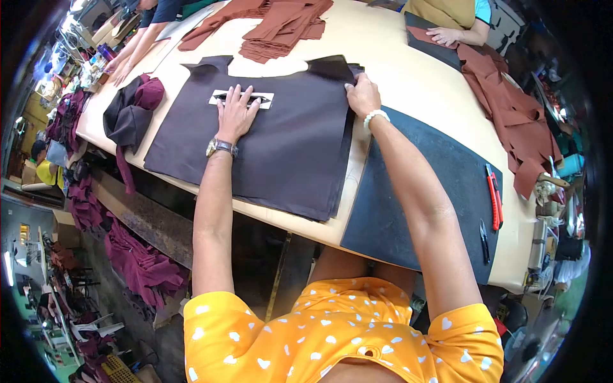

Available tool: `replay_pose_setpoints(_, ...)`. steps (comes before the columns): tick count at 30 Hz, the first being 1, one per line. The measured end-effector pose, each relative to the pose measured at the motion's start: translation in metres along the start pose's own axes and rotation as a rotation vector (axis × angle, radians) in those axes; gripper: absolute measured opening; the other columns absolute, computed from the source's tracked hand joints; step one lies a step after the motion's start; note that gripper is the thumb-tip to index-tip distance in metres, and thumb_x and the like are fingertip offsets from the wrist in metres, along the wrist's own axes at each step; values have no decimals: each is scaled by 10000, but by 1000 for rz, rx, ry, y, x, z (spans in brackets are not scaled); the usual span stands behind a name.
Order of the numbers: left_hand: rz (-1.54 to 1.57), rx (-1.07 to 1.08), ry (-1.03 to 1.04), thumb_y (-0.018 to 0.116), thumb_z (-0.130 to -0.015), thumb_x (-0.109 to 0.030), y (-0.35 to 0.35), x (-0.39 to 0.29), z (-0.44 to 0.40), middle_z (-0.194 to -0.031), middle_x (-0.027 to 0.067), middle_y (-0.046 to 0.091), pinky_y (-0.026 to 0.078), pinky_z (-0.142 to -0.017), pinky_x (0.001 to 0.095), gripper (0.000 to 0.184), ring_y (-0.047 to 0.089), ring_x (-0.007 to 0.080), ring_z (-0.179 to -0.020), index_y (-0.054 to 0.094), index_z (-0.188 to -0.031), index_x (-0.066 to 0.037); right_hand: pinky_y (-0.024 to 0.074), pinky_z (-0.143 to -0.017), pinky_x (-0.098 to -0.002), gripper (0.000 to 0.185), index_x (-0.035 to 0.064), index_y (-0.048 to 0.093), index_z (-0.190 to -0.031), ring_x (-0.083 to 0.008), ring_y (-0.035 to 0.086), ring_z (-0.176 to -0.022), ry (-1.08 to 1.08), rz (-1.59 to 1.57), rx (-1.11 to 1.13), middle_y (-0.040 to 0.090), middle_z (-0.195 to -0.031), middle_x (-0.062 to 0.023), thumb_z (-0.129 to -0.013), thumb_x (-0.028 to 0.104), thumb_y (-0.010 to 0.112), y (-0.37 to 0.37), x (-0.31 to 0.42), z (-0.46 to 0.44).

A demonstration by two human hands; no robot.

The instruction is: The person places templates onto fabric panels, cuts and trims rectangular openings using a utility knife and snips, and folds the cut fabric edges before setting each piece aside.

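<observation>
A stack of dark cut pieces (290,150) lies flat on the pale table (408,83). On top of it rests a white template (265,100) with a dark slot. My left hand (236,116), with a watch at the wrist, lies spread over the template and the dark sheet, fingers apart. At the stack's upper right edge, my right hand (364,96) pinches the edge of the dark pieces, thumb and fingers closed. A pale bracelet circles that wrist.
A black mat (421,185) at the right bears a red cutter (495,199) and small snips (484,242). Brown pieces (287,29) lie at the back, more at the right. Dark and maroon cloth (131,115) sits left. Two other people's hands rest on the table's far side.
</observation>
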State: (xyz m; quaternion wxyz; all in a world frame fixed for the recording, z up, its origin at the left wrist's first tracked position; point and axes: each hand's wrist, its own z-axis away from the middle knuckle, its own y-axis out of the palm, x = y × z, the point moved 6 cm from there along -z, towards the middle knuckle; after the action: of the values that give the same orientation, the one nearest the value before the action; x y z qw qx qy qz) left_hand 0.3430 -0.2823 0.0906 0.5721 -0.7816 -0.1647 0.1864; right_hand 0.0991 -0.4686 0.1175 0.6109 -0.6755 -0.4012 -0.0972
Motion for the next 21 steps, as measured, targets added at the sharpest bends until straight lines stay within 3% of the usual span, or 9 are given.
replay_pose_setpoints(2, -110, 94, -63, 445, -887, -335, -15, -15, -2, -1407, 163, 347, 192, -1040, 605, 499, 277, 320, -1329, 426, -1335, -116, 457, -850, -460, 363, 21, 523, -1136, -407, 587, -961, -6, -82, 35, 614, -1002, -257, -826, 200, 585, 9, -13, 1)
replay_pose_setpoints(5, -265, -86, 53, 458, -867, -233, -14, -42, -7, -1368, 155, 394, 225, -1021, 611, 466, 319, 317, -1302, 439, -1306, -76, 456, -851, -448, 411, -5, 464, -1195, -408, 587, -958, -32, -148, 35, 621, -988, -249, -806, 113, 523, 5, -11, 13)
replay_pose_setpoints(6, -138, -197, 119, 446, -875, -197, -18, -56, -2, -1332, 148, 431, 254, -1011, 597, 432, 342, 314, -1283, 447, -1284, -58, 455, -852, -446, 422, -8, 458, -1203, -408, 588, -958, -25, -168, 45, 623, -985, -248, -797, 95, 506, 4, -11, 16)
replay_pose_setpoints(10, 43, -122, 191, 426, -907, -383, 8, -83, 13, -1391, 142, 381, 208, -1052, 551, 470, 297, 316, -1317, 465, -1310, -145, 454, -862, -435, 462, -5, 453, -1221, -401, 593, -955, -20, -233, 42, 635, -958, -234, -763, 54, 467, 0, -4, 28)
replay_pose_setpoints(13, 28, -71, 165, 401, -897, -491, 8, -82, 12, -1415, 152, 348, 198, -1061, 534, 555, 271, 334, -1330, 445, -1336, -154, 433, -918, -410, 522, 8, 455, -1227, -373, 566, -1042, 42, -130, 71, 599, -1083, -219, -771, 208, 608, 5, 0, 27)
replay_pose_setpoints(15, 36, -75, 153, 400, -871, -564, 8, -82, 12, -1411, 160, 350, 187, -1065, 531, 626, 278, 332, -1325, 445, -1338, -150, 426, -940, -428, 633, 22, 423, -1255, -375, 525, -1106, 47, 118, 163, 505, -1217, -227, -752, 321, 663, 1, 20, 36)
replay_pose_setpoints(19, 87, -92, 156, 433, -777, -682, 5, -83, 12, -1410, 162, 352, 170, -1068, 535, 747, 266, 324, -1333, 484, -1311, -163, 443, -920, -427, 715, 16, 375, -1296, -381, 537, -1087, -70, 291, 143, 518, -1194, -238, -726, 319, 681, 11, 22, 28)
replay_pose_setpoints(21, 83, -42, 141, 437, -761, -699, 5, -82, 12, -1386, 171, 377, 170, -1064, 536, 747, 278, 335, -1322, 521, -1277, -165, 439, -922, -400, 685, -16, 394, -1284, -362, 549, -1080, -29, 189, 156, 544, -1160, -258, -720, 263, 666, 5, 20, 20)
